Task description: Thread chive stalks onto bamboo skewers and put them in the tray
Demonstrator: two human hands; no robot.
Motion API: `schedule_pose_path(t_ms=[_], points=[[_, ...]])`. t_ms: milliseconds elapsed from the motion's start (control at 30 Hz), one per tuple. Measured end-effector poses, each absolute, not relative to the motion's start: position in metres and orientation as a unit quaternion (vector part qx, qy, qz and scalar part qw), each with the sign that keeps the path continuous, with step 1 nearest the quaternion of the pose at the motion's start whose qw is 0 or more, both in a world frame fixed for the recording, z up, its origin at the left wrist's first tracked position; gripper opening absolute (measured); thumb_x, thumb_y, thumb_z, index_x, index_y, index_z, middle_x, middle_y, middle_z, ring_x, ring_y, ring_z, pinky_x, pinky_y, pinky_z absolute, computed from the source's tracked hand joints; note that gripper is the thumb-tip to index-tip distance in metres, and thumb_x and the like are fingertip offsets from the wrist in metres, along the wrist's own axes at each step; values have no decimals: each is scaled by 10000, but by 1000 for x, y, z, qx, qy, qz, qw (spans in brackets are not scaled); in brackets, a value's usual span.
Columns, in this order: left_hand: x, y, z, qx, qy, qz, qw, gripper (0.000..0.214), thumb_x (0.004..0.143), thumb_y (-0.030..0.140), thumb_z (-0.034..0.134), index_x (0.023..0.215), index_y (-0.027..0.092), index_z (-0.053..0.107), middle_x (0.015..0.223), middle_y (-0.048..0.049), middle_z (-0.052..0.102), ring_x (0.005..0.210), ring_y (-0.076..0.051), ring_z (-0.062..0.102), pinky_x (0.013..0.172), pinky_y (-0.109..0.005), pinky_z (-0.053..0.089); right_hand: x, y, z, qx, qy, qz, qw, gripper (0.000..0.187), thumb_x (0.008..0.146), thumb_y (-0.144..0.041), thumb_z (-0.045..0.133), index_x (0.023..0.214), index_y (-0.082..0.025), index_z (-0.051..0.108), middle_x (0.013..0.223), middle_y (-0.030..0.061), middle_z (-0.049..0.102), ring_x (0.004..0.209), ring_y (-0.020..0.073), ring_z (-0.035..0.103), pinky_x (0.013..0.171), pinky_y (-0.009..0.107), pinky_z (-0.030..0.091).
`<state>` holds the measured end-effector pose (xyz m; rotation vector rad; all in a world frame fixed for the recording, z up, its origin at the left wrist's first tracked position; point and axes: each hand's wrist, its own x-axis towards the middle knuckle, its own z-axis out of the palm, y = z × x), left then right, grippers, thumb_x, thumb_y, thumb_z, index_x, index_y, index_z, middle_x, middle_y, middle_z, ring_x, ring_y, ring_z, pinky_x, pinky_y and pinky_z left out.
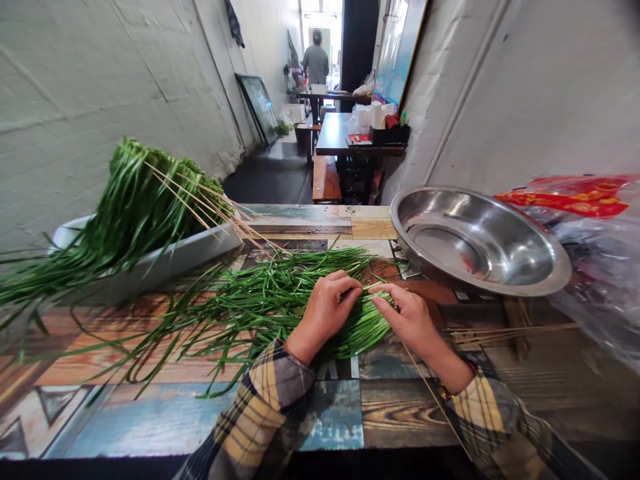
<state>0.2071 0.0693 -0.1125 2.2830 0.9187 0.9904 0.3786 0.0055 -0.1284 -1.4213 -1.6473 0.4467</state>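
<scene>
A loose pile of green garlic chives [270, 287] lies across the middle of the table, pale cut ends toward the right. My left hand [327, 310] rests over it, thumb and forefinger pinched at the chive ends. Just to its right, my right hand [407, 320] is closed with thumb and fingertips at the same ends. From under this hand a thin bamboo skewer [435, 398] runs down toward the table's front edge. The fingers partly hide the exact grip. Both fingertips nearly meet.
At left, a white tray [150, 260] holds stacked skewered chives [160, 180] with bamboo sticks poking out. A steel basin [480, 240] stands at right, beside plastic bags [600, 247]. Loose skewers [515, 330] lie below it. Far back, a person [316, 63] stands beyond another table [335, 133].
</scene>
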Motion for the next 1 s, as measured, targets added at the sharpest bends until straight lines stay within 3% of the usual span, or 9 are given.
schedule_pose_path(t_ms=[167,367,1000], points=[[208,68,-115,823,330,376,268,96,835,117,572,783,167,635,777,-22,611,743,-138,563,685,-251,440,379,5,-128,-575,-661,178,447,186,886,-310,540,950,-211,683,906,45,753,830,202,700,748,295,527],[209,69,-118,815,330,394,267,182,828,92,560,894,180,705,760,-23,582,739,-138,558,676,-253,443,378,5,-126,-574,-660,183,449,186,884,-310,539,947,-215,687,915,42,754,822,199,701,752,295,529],[210,67,-115,810,317,406,280,156,807,76,581,815,174,702,777,-36,634,769,-149,593,697,-266,468,379,6,-127,-566,-661,192,453,175,875,-292,548,927,-213,696,904,47,758,822,205,704,764,314,531]])
